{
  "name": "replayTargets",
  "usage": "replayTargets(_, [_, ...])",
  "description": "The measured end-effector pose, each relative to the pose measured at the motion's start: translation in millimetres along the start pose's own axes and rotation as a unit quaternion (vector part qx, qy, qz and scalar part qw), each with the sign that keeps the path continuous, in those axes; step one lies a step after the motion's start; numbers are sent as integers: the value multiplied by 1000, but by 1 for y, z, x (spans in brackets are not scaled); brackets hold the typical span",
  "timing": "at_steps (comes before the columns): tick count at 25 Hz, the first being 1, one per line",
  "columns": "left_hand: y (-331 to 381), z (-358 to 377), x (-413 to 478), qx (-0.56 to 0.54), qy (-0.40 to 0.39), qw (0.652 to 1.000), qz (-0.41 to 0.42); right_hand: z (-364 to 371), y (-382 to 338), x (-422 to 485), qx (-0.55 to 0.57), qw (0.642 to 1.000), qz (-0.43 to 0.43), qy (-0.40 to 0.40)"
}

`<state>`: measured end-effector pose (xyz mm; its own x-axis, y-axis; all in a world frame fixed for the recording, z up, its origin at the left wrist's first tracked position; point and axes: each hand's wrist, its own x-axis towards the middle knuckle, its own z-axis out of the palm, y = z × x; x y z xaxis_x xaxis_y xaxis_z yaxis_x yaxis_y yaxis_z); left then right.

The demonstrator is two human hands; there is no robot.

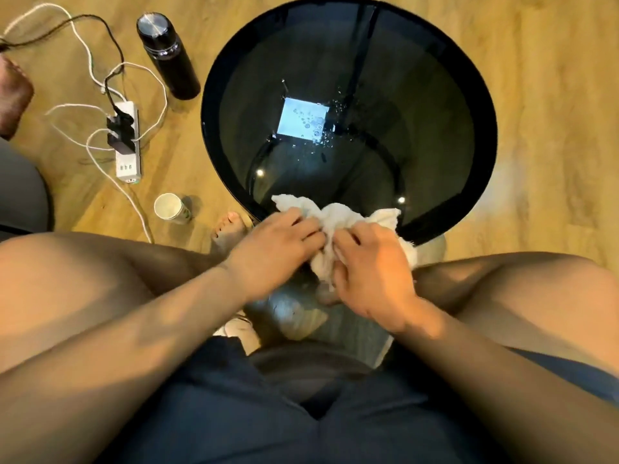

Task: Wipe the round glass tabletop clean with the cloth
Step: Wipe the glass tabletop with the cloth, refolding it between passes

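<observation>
The round dark glass tabletop [435, 105] fills the upper middle of the head view, with water droplets near its centre around a bright square reflection. A crumpled white cloth [338, 217] lies bunched over the table's near edge. My left hand [274, 249] grips the cloth's left side. My right hand [371, 272] grips its right side, fingers curled into the fabric. Part of the cloth hangs below the rim between my hands.
On the wooden floor to the left stand a black flask [167, 55], a white paper cup [170, 207], and a white power strip [127, 145] with plugs and trailing cables. My bare knees frame the bottom. Another person's foot [13, 92] is at far left.
</observation>
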<state>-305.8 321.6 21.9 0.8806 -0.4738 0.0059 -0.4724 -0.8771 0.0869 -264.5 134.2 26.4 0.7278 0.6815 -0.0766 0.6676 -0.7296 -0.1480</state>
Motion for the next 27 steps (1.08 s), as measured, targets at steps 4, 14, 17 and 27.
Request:
replayTargets(4, [-77, -14, -24, 22, -68, 994, -82, 13, -68, 62, 40, 999, -8, 32])
replayTargets(14, [69, 16, 79, -25, 26, 999, -13, -35, 143, -10, 23, 998, 17, -50])
replayTargets(17, [54, 12, 50, -34, 48, 997, -51, -17, 76, -14, 4, 999, 39, 5])
replayTargets(27, [-57, -13, -18, 39, -60, 987, -142, 0, -11, 52, 97, 986, -130, -39])
